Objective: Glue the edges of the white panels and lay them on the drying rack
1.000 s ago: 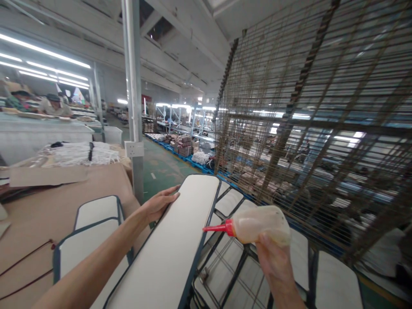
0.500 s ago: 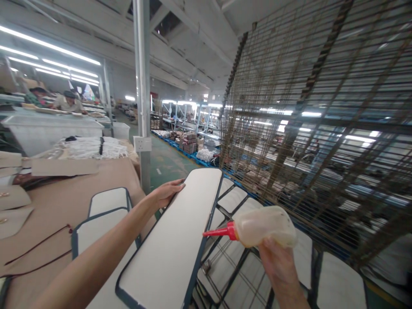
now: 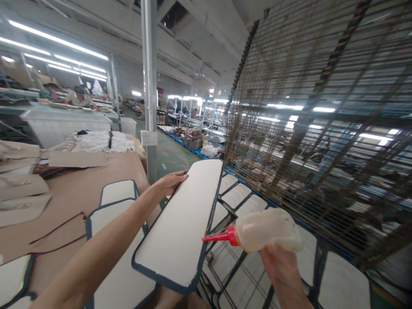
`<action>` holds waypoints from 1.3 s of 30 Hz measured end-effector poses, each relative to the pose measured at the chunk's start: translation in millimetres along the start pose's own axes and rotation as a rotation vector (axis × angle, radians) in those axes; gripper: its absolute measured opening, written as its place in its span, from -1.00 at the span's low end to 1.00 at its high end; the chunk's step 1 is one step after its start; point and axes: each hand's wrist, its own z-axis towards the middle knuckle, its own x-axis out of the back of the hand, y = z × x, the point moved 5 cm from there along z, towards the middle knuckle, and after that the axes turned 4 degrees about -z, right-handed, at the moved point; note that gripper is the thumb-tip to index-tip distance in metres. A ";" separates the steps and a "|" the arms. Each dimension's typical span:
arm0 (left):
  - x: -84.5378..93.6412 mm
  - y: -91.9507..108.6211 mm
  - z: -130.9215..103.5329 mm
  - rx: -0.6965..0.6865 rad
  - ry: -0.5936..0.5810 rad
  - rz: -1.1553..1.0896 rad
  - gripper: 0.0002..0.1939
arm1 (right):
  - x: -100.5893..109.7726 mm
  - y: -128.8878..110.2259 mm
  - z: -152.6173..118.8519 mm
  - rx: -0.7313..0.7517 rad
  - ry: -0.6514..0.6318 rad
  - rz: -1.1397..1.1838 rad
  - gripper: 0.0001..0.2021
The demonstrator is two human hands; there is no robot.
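Note:
My left hand point(image 3: 173, 182) grips the far left edge of a long white panel point(image 3: 182, 223) with dark blue edging and rounded corners; its thumb lies over the edge and the other fingers are partly hidden underneath. The panel is held up at a tilt. In my right hand point(image 3: 279, 257) is a translucent squeeze bottle point(image 3: 267, 229) lying on its side. Its red nozzle point(image 3: 220, 236) points left, with the tip at the panel's right edge. Similar blue-edged panels point(image 3: 117, 231) lie on the brown table to the left, partly behind my left forearm.
Flaps of beige material point(image 3: 22, 184) and dark cords point(image 3: 58, 229) lie on the brown table point(image 3: 122, 165). A metal post point(image 3: 149, 86) rises behind it. A wire rack point(image 3: 309, 107) slants up at right, with several white panels point(image 3: 344, 279) on its lower tier. People work far left.
The view has shifted, so the surroundings sit farther right. The panel's near end has risen into full view. The bottle's nozzle has moved slightly down along the panel's right edge.

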 end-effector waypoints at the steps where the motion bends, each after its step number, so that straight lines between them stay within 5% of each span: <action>1: 0.4 0.5 -0.4 0.004 -0.002 0.003 -0.33 | 0.3 -0.1 -0.6 0.011 -0.007 0.009 -0.30; 15: 12.6 3.2 3.1 -0.003 -0.009 -0.026 -0.42 | 4.4 5.6 -7.0 0.036 -0.019 0.012 -0.26; 30: 40.0 8.4 -1.2 -0.059 0.192 -0.078 -0.53 | 0.9 9.8 -13.0 -0.069 0.053 -0.033 -0.23; 39: 69.7 -4.4 9.7 -0.127 0.332 -0.181 -0.52 | 23.3 20.7 -28.4 0.114 0.156 -0.110 -0.42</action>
